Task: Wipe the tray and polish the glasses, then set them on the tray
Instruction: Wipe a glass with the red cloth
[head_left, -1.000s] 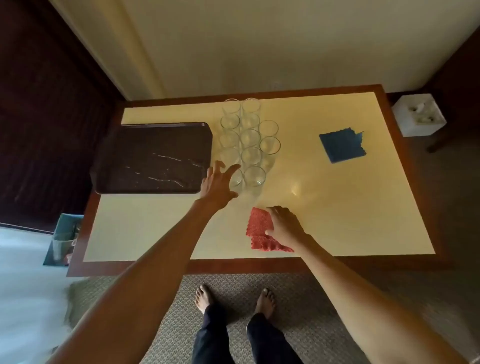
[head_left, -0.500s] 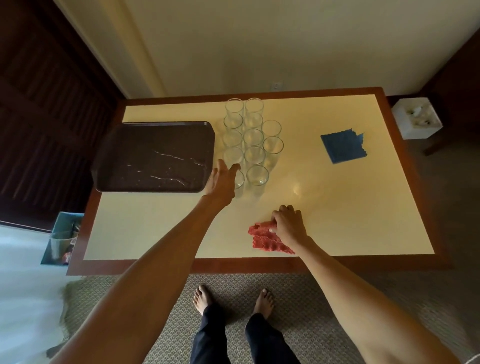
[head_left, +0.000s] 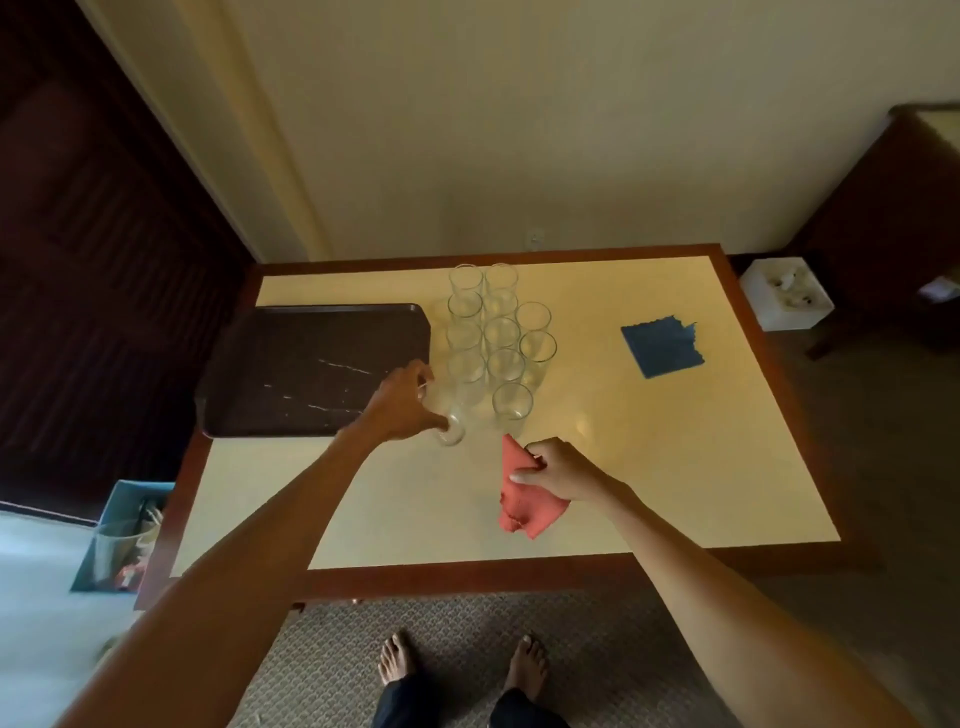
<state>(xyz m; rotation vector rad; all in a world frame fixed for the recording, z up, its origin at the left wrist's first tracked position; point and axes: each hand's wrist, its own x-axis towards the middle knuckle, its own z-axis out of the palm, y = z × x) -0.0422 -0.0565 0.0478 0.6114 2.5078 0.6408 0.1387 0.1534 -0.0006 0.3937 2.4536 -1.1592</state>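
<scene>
- 1 blue bin (head_left: 122, 535) stands on the floor at the far left, below the tabletop's (head_left: 623, 467) edge, with some items inside that are too small to make out.
- 1 dark tray (head_left: 311, 369) lies flat on the left part of the tabletop, its left side reaching past the tabletop's rim. Pale streaks cross its surface.
- The left hand (head_left: 402, 405) reaches over the tray's near right corner, its fingers curled around 1 clear glass (head_left: 451, 423). The glass is tilted, with its base toward the viewer. I cannot tell whether it is lifted off the tabletop.
- A cluster of glasses (head_left: 501, 332) stands upright on the tabletop just right of the tray, packed close in rows. The nearest one is just beside the held glass.
- 1 red cloth (head_left: 519, 506) sits bunched near the front of the tabletop, below the cluster.
- The right hand (head_left: 558, 470) grips the red cloth, with thumb and fingers closed on its upper fold.
- 1 blue cloth (head_left: 662, 345) lies flat on the right part of the tabletop, well apart from both hands.
- 1 white box (head_left: 784, 304) sits on the floor beyond the tabletop's far right corner.
</scene>
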